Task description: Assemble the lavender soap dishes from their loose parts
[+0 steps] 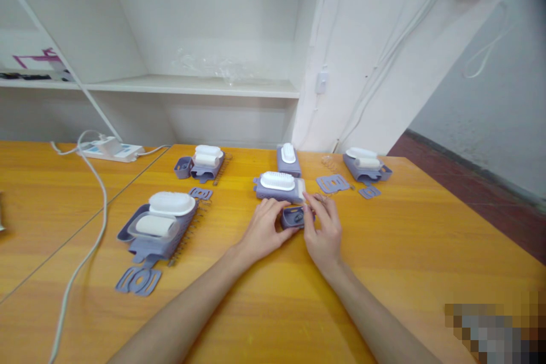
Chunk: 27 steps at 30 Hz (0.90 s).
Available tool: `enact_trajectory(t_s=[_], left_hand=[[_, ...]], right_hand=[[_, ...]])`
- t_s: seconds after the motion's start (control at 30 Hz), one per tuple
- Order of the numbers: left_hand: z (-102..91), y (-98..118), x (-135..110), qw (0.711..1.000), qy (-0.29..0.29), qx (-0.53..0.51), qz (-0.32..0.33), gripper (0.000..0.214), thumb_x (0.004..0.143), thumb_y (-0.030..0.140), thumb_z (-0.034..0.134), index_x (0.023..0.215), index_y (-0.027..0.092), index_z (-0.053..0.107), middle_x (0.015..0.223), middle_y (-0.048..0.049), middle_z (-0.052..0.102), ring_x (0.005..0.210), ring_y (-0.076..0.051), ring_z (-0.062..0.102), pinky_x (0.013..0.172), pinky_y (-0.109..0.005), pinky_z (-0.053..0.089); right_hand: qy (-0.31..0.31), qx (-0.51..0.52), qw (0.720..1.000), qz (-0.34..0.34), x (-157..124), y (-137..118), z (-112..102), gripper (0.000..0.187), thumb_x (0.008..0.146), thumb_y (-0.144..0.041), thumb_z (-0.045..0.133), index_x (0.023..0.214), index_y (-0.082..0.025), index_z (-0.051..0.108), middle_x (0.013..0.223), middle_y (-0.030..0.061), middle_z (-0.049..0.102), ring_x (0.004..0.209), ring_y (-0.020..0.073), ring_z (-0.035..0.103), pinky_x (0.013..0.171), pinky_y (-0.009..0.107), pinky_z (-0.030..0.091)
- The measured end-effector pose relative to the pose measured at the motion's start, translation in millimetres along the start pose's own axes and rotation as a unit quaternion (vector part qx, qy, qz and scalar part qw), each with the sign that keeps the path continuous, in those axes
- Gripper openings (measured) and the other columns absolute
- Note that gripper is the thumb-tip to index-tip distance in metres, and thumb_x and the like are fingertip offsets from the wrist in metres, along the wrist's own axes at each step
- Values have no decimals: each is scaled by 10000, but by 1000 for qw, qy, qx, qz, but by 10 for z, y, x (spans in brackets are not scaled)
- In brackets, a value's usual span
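My left hand and my right hand meet at the middle of the yellow table. Between their fingers sits a small lilac plastic cup part, gripped from both sides. Right behind it lies a lilac tray with a white brush on top; my right fingertips reach its white end. Both hands have their fingers curled in a pinch.
Similar lilac sets lie around: a big one with white lids at the left, one at the back, one upright, one at the right. Flat lilac pieces, a white power strip and its cable lie nearby.
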<state>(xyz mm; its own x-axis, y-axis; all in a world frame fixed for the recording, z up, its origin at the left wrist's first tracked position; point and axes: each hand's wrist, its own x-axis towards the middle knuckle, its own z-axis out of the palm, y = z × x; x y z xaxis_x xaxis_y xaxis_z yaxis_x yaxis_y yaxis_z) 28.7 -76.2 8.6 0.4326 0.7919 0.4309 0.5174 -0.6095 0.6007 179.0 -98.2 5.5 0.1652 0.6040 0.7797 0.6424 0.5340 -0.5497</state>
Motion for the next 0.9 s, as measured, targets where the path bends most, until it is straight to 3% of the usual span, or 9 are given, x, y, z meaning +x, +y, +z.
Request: enact_trajectory(t_s=[0.3, 0.9], left_hand=[[-11, 11, -3, 1000, -1, 16, 12, 370, 759, 370, 641, 1084, 212, 563, 981, -54, 567, 925, -218, 483, 823, -356, 392], [-14, 11, -5, 1000, 1, 7, 8, 359, 764, 374, 637, 1080, 217, 568, 980, -55, 570, 927, -220, 487, 822, -355, 390]], right_hand=[[-4, -16, 999, -36, -19, 7, 4, 350, 855, -86, 512, 1161, -227, 607, 1031, 94, 569, 978, 187, 579, 880, 354, 483], [-7, -27, 999, -33, -41, 32, 8, 336, 856, -107, 505, 1146, -239, 615, 1043, 96, 591, 996, 206, 576, 883, 394, 485]])
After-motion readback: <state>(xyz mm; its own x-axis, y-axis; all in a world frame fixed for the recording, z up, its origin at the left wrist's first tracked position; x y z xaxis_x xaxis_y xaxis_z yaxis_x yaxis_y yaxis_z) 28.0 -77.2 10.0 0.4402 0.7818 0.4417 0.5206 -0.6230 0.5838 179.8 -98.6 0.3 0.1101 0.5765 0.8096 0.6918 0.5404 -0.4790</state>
